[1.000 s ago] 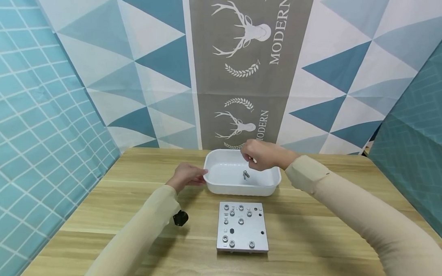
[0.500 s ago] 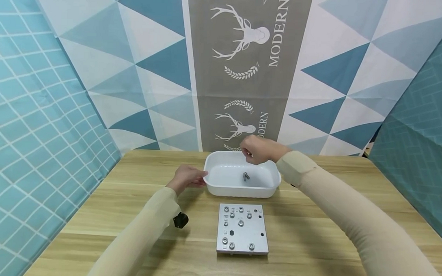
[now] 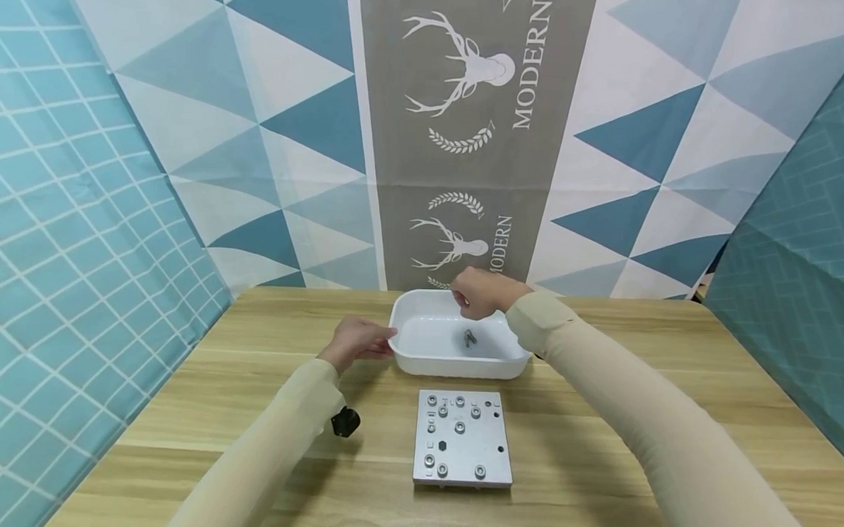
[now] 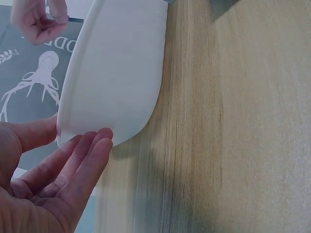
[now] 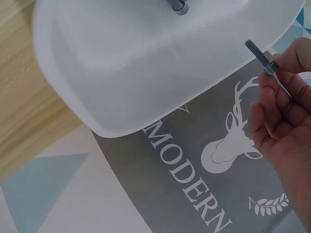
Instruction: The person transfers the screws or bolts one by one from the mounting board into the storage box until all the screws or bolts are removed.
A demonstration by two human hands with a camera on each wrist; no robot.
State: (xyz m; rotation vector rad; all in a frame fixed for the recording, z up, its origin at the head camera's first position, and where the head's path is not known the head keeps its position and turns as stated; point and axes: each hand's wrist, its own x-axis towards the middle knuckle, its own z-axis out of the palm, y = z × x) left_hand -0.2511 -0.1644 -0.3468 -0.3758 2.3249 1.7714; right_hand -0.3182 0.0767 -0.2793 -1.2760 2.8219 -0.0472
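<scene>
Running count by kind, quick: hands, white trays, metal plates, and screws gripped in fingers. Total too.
Hands: 2 (left hand, right hand)
White tray: 1
Metal plate: 1
Gripped screw: 1, in the right hand
Total: 5

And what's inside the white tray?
Metal screws lie near the middle of the white tray. In the head view, the right hand and sleeve cover its far right part.
</scene>
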